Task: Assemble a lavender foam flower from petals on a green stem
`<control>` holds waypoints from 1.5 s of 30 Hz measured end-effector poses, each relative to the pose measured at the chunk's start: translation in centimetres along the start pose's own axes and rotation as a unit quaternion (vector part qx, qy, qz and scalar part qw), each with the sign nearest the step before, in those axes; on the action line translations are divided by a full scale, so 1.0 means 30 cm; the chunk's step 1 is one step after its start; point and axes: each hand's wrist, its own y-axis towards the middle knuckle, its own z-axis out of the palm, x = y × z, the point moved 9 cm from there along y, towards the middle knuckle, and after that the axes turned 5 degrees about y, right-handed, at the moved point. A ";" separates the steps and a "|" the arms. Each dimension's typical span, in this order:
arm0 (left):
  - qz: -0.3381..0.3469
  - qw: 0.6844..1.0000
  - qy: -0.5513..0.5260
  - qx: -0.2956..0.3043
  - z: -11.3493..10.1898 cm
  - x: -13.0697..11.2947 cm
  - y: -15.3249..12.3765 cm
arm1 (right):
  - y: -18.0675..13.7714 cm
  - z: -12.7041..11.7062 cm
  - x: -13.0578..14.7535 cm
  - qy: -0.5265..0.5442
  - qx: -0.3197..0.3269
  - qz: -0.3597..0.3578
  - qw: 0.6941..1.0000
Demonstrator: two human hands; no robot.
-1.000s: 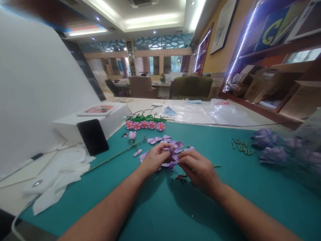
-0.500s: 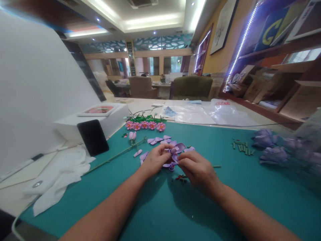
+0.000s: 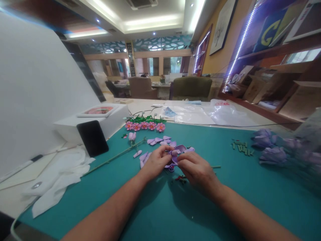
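Centre of frame, left hand (image 3: 155,161): clamped on purple toy flower (image 3: 175,152)
Right hand (image 3: 198,169): pinched at lower petal (image 3: 174,161) — beside left hand

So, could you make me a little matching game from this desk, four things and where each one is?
Things:
1. Pink flowers
2. Black device
3. Short green pieces
4. Purple flower piece

Places:
A. At the fingertips of the left hand and right hand
B. In a row near the far edge of the green mat
C. Just left of the big purple blooms
D. Standing tilted in front of the white box

Right pairs: 1-B, 2-D, 3-C, 4-A
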 end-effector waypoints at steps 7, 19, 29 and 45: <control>-0.043 0.998 -0.045 -0.005 0.001 0.002 0.000 | 0.006 -0.018 -0.005 -0.071 0.009 0.014 0.997; -0.082 0.990 -0.118 0.016 -0.007 0.005 -0.009 | 0.014 -0.036 -0.073 0.036 0.034 0.113 0.992; -0.087 0.985 -0.104 0.107 0.046 0.008 -0.018 | 0.003 -0.050 -0.129 0.108 0.000 0.204 0.973; -0.119 0.982 -0.125 0.072 0.019 0.017 -0.017 | -0.053 -0.034 -0.233 0.161 -0.017 0.325 0.932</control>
